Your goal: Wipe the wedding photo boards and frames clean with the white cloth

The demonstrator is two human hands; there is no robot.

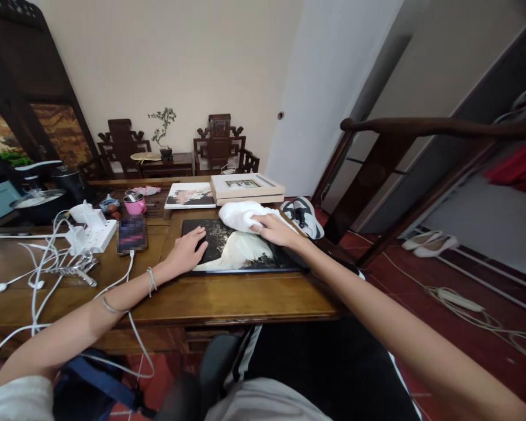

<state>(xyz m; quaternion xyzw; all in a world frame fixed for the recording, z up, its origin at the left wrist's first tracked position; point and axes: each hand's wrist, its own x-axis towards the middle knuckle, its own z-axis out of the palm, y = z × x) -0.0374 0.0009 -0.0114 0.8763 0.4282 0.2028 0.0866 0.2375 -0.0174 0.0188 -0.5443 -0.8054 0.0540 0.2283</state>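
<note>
My left hand (187, 251) lies flat on the left edge of the dark picture (241, 248), fingers a little apart; my right clamps a white cloth (244, 216) over its far edge, hiding part of it. Left of the picture, the phone's (132, 235) screen is pixelated, unreadable. Beyond the picture, 1 photo print (190, 196) is partly blurred.

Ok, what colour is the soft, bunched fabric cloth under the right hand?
Plain white, the soft, bunched fabric cloth. Shows best in the head view.
</note>
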